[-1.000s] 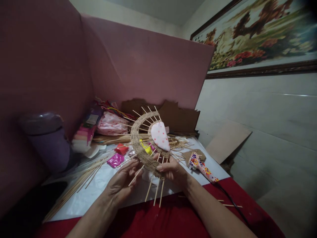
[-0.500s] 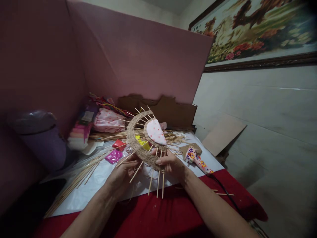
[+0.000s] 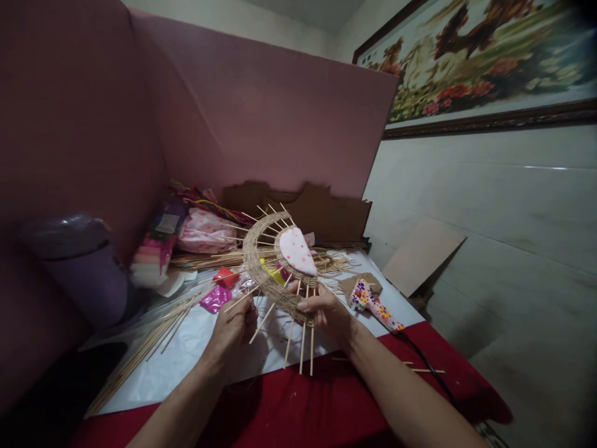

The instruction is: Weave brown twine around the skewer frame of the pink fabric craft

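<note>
I hold up a half-woven piece: a curved band of tan cord wound through radiating wooden skewers around a pink dotted fabric pad. My right hand grips its lower edge, thumb on top among the skewers. My left hand is closed below the band's left side, fingers pinched at a skewer and the cord there. The skewer ends point down toward me.
A white sheet covers a red cloth. Loose skewers, bright packets, a pink fabric bundle, cardboard, a flowered glue gun and a purple jar lie about. Pink boards wall off the back.
My left hand has gone from spread open under the weave to closed in a pinch at its left edge. The piece and my right hand have barely shifted.
</note>
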Available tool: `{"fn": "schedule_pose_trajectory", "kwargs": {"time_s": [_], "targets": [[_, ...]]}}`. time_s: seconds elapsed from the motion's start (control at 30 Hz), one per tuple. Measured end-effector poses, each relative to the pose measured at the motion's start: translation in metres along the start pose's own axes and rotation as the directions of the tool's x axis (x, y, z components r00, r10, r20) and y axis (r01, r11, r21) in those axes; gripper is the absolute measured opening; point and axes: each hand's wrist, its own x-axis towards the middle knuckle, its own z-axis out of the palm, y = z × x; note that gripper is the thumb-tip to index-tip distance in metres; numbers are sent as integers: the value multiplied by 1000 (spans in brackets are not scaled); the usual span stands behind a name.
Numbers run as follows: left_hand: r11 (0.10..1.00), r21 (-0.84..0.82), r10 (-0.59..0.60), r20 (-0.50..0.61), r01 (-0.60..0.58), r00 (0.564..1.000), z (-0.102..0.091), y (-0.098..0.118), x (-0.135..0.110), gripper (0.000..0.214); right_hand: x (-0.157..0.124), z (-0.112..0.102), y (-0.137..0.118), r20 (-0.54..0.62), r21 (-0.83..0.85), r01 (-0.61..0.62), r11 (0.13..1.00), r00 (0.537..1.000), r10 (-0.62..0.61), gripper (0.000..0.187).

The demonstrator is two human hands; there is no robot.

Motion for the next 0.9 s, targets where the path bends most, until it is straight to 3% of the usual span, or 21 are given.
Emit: {"fn": "schedule_pose_trajectory", "kwargs": {"time_s": [0.2, 0.43, 0.53, 0.73, 0.9], "targets": [[999, -7, -31, 51, 32, 998, 1, 0, -2, 30, 0, 0, 0, 12, 21, 6, 1000, 1000, -6, 31], [991, -76, -94, 222, 114, 970, 3, 4, -4, 26, -1, 3, -2, 5, 33, 4, 999, 1000, -5, 30], [992, -63, -91, 211, 106, 973, 1, 6, -6, 25, -2, 5, -4, -7, 29, 22, 999, 1000, -22, 29], [966, -219, -96, 201, 140, 975, 3, 9, -9, 28, 0, 0, 0, 5, 15, 5, 1000, 1000, -6, 30], [986, -169, 15, 190, 17, 982, 6, 5, -11, 29, 1, -2, 5, 24, -26, 12, 1000, 1000, -11, 32]]}}
